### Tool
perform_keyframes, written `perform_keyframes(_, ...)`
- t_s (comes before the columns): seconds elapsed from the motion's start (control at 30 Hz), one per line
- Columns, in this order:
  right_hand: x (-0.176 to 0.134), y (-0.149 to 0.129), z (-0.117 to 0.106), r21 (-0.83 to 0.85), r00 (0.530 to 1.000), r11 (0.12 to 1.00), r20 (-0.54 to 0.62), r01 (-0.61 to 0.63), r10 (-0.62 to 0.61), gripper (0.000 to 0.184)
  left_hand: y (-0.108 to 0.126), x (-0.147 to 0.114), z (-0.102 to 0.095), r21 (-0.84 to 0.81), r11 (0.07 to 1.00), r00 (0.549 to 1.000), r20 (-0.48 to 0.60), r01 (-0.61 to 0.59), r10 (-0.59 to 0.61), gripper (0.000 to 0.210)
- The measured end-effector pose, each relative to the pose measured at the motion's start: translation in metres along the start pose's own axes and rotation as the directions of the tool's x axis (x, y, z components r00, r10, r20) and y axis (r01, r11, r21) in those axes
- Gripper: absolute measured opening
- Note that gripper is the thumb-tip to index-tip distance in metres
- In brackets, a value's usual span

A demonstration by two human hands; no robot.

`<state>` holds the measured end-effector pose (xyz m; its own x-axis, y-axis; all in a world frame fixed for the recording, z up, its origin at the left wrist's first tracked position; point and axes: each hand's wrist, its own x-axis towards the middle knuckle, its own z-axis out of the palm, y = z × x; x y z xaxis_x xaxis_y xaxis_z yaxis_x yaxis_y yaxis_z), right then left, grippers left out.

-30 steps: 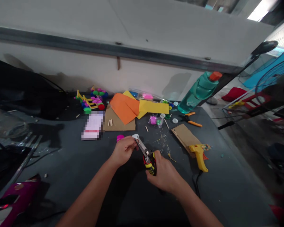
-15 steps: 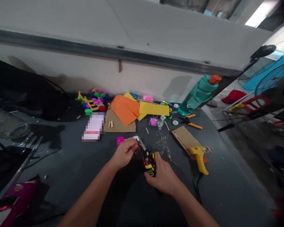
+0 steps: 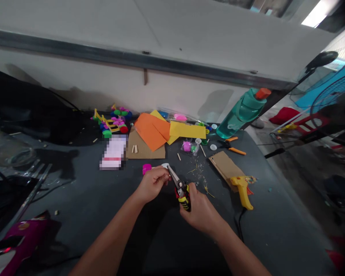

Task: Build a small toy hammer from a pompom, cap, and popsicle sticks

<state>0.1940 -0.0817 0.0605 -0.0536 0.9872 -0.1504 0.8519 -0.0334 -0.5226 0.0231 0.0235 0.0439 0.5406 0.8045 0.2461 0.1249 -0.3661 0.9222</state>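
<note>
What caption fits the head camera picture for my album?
Scissors in the right grip, tips by the left grip, orange paper lying beyond.

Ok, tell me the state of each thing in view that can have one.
Yellow-and-black-handled metal shears: held, blades close together, fully shut or not unclear
Right hand: closed around the shears' handles
Left hand: fingers pinched, contents mostly hidden
Teal plastic bottle: standing, orange cap on
Orange-handled pliers: lying, handles spread
Yellow plastic glue gun: lying on its side, hot or cold unclear
</note>
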Motion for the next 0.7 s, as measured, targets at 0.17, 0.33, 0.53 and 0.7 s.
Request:
perform_keyframes(0.17, 0.007, 0.005, -0.005, 0.149, 0.997, 0.987, -0.04, -0.054, 0.06, 0.026, 0.003, -0.001, 0.008, -0.296, 0.941, 0.986, 0.052, 0.164, -0.156, 0.025)
perform_keyframes(0.33, 0.016, 0.026, -0.017, 0.091, 0.926, 0.955, -0.235, -0.281, 0.295, 0.03, 0.008, -0.001, 0.012, -0.492, 0.849, 0.981, 0.069, 0.19, -0.179, 0.027)
perform_keyframes(0.53, 0.021, 0.04, -0.008, -0.17, 0.875, 0.919, -0.408, -0.355, 0.262, 0.045, 0.007, -0.001, 0.013, -0.55, 0.797, 0.968, 0.118, 0.251, -0.223, 0.037)
perform_keyframes(0.7, 0.02, 0.038, 0.0, -0.316, 0.887, 0.873, -0.399, -0.372, 0.233, 0.052, 0.013, -0.002, 0.024, -0.541, 0.739, 0.912, 0.301, 0.403, -0.277, 0.027)
